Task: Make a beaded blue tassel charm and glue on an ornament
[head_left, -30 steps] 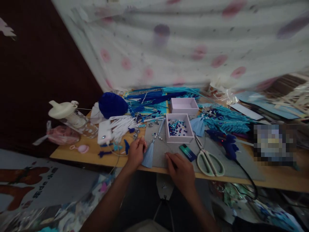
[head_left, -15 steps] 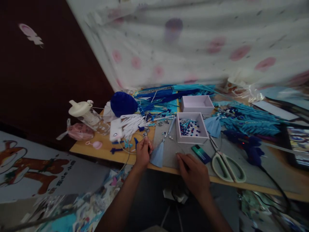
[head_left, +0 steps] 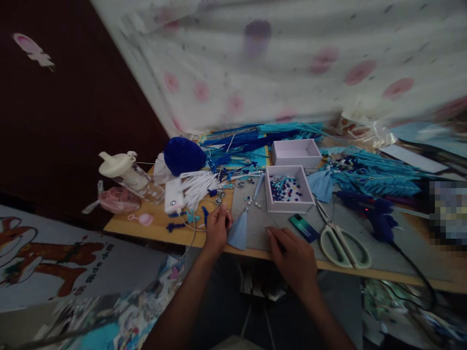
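My left hand (head_left: 218,228) is closed at the table's front edge, fingertips pinched together; what lies between them is too small to make out. Just right of it a light blue tassel (head_left: 238,232) lies on the grey mat, with silvery and white beads (head_left: 249,201) at its top. My right hand (head_left: 294,257) rests at the mat's front edge, thumb and forefinger pinched. A thin thread (head_left: 270,217) runs from near the beads down to these fingers. Behind is a white box (head_left: 290,206) of blue, white and red beads.
Scissors (head_left: 345,245), a small green-blue card (head_left: 303,228) and a blue glue gun (head_left: 368,210) lie to the right. Another white box (head_left: 297,154) stands behind. White strips (head_left: 199,187), a power bank (head_left: 174,195) and a bottle (head_left: 127,176) are at left.
The camera view has shifted slightly. Both hands keep nearly the same pose and place beside the tassel; nothing is visibly picked up or let go.
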Tool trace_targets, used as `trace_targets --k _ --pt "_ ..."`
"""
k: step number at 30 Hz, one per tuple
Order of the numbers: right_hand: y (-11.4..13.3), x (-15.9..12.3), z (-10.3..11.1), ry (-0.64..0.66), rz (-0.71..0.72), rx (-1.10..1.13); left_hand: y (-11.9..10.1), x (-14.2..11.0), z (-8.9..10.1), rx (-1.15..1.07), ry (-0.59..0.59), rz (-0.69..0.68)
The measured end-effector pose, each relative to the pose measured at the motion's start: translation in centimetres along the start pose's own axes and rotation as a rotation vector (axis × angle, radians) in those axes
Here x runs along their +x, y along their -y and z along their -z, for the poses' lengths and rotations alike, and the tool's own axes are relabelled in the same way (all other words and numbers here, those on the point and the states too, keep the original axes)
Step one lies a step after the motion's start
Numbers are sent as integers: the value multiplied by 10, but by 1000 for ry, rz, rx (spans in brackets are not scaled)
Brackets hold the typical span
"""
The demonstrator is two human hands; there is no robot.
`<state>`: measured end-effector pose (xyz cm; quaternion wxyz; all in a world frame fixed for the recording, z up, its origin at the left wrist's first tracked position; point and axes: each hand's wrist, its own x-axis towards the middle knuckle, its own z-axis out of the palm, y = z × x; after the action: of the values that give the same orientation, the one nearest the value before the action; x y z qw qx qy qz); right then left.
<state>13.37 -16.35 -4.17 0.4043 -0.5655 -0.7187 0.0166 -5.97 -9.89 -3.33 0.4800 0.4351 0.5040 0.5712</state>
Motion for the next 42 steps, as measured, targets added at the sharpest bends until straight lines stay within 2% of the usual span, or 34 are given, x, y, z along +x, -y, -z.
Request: trace_targets --k 11,18,25,31,34,39,42 --pt "3 1 4 21 8 10 -4 -1 -3 -108 -32 9" --pt "3 2 6 17 24 12 -11 1 -4 -314 -114 45" --pt "3 1 6 47 18 22 -14 -1 3 -460 -211 -113" --pt "2 2 7 52 27 40 -13 -3 5 -453 -230 -155" --pt "2 3 8 62 33 44 -19 -4 13 -215 -182 -184" --pt "1 1 8 64 32 26 -31 -7 39 653 65 -403" --pt "1 1 7 50 33 25 -30 -4 49 903 142 -468"
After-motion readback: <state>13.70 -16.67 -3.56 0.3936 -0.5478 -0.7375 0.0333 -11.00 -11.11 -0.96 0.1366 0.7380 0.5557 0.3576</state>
